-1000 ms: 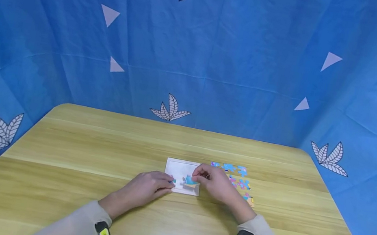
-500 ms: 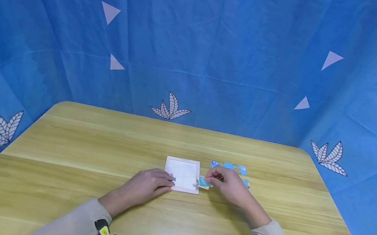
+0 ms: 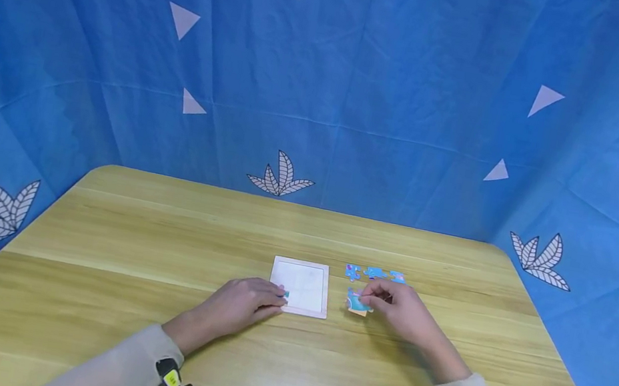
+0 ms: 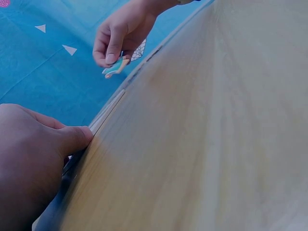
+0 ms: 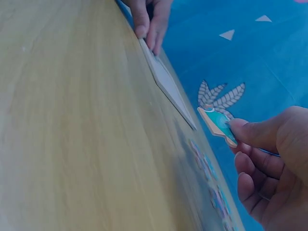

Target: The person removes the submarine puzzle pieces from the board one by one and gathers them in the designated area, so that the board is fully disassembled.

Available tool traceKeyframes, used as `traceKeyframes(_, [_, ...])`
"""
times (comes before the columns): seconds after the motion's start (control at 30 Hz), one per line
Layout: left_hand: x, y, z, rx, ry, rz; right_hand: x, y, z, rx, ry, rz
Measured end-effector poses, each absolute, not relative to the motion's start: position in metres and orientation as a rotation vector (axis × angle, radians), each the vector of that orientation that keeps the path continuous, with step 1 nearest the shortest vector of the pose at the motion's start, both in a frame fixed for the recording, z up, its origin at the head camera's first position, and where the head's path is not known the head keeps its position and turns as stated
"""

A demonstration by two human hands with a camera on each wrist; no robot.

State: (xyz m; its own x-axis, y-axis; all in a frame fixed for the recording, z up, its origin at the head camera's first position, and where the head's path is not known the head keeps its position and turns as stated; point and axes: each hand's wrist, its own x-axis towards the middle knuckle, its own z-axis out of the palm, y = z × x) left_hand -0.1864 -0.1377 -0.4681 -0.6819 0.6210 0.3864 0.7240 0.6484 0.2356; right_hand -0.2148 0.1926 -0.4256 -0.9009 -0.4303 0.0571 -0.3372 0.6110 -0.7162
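Observation:
A white square puzzle tray (image 3: 302, 279) lies mid-table. My left hand (image 3: 243, 304) holds its left edge, thumb (image 4: 77, 137) against the side and fingers over the top. A small bit of a puzzle piece (image 3: 286, 295) shows by those fingertips, mostly hidden. To the right of the tray, my right hand (image 3: 397, 308) pinches a teal and orange puzzle piece (image 5: 217, 124) between thumb and fingers. That piece is held tilted above the table, as the right wrist view shows.
Several loose puzzle pieces (image 3: 375, 273) lie right of the tray, some hidden behind my right hand. The wooden table (image 3: 172, 218) ends at a blue curtain (image 3: 392, 132) at the back and sides.
My right hand has moved right with the puzzle piece, from above the tray to above the loose pieces. My left hand has stayed at the tray's left edge.

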Motion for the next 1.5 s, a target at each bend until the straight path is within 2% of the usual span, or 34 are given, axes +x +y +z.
traceKeyframes(0.67, [-0.185,-0.138,-0.465,-1.066,-2.630,-0.576,-0.217,0.230,-0.420,-0.596,2.505,-1.133])
traceKeyframes(1.5, [-0.185,-0.136,-0.466,-1.048,-2.657,-0.559,-0.217,0.232,-0.424,-0.624,2.681,-0.922])
